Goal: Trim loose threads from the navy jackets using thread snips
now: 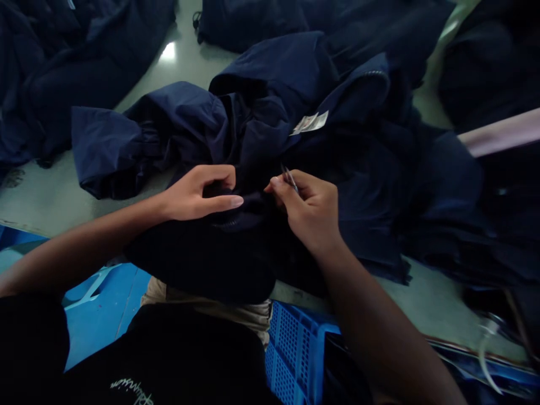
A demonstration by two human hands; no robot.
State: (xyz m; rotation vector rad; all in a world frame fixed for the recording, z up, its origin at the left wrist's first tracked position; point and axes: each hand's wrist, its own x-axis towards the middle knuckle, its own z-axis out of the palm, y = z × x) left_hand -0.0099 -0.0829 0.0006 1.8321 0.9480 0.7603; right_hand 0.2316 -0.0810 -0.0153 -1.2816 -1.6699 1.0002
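A dark navy garment (185, 112) lies bunched on the table (46, 194), its near part hanging over the front edge. White labels (311, 123) stick up from it just beyond my hands. My left hand (202, 193) rests on the near part, thumb and fingers curled round a fold of the dark cloth. To its right, my right hand (306, 205) is closed on a small metal tool (289, 179), perhaps thread snips, with the tips pointing away from me. The fingertips of that hand are close to the cloth; whether they also pinch it is too dark to tell.
More dark garments lie at the back left (84, 67), along the back (337, 22) and at the right. Another person's arm (502, 132) reaches in from the right. Below the table's front edge stands a blue crate (295, 349). A pale tube (485, 360) hangs at the lower right.
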